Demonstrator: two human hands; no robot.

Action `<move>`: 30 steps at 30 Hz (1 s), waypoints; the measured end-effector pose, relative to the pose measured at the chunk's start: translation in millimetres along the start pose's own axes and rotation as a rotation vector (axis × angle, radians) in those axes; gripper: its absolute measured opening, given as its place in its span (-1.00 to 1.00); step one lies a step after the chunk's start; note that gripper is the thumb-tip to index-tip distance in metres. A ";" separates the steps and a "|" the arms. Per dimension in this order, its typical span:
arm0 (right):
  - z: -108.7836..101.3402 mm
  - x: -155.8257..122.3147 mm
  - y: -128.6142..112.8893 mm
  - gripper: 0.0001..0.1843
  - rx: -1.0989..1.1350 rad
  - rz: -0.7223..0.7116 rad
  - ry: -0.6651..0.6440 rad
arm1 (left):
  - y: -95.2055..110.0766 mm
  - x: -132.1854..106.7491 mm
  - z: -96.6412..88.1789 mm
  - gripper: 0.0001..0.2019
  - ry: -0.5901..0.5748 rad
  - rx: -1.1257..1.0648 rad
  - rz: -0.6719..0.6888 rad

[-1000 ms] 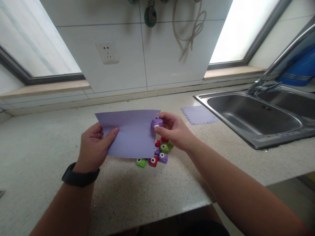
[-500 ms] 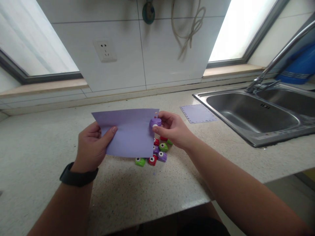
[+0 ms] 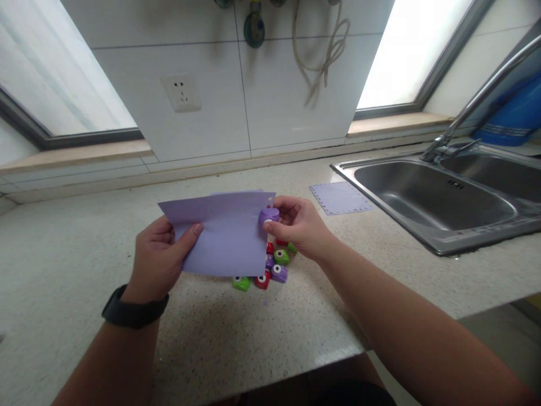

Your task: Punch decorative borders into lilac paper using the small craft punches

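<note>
My left hand (image 3: 163, 251) pinches the left side of a purple sheet of paper (image 3: 228, 237), thumb on top and fingers behind. At the sheet's right edge my right hand (image 3: 298, 228) grips a purple craft punch (image 3: 269, 216), its thumb pressing on the white button. The paper's edge sits in the punch; a small cut-out shows near the top right corner. Under the paper on the counter lie several more small punches, among them a green one (image 3: 281, 257), a red one (image 3: 262, 279) and a purple one (image 3: 279, 273). The sheet partly hides them.
Another purple sheet (image 3: 340, 197) with holes punched along its edges lies flat beside the steel sink (image 3: 435, 192). A faucet (image 3: 469, 107) rises behind the sink. The speckled counter (image 3: 84, 237) runs to the tiled wall with a socket (image 3: 181, 93).
The right thumb now presses down over the punch's white button, which showed more before. Hands, paper and punch sit slightly lower in view as the camera tilts up a little.
</note>
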State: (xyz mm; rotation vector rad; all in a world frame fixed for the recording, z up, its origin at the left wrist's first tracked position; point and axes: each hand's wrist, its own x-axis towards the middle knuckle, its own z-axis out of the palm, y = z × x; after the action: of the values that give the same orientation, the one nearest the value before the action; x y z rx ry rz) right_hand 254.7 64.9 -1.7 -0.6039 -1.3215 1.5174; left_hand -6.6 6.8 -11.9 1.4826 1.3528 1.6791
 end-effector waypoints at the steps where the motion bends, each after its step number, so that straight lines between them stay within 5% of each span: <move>1: 0.3 0.0 -0.3 -0.57 0.005 0.002 0.004 | 0.1 0.1 0.2 -0.72 0.004 0.005 0.003; 30: 2.1 -5.8 -8.2 -0.55 -0.036 -0.097 -0.049 | -2.0 1.0 -1.5 -0.76 0.016 0.038 -0.005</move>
State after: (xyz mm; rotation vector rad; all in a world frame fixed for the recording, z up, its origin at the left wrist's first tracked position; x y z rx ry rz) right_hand 258.0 58.0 5.1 -0.5209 -1.3982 1.4404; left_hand -8.7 8.0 -13.1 1.4884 1.4032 1.6741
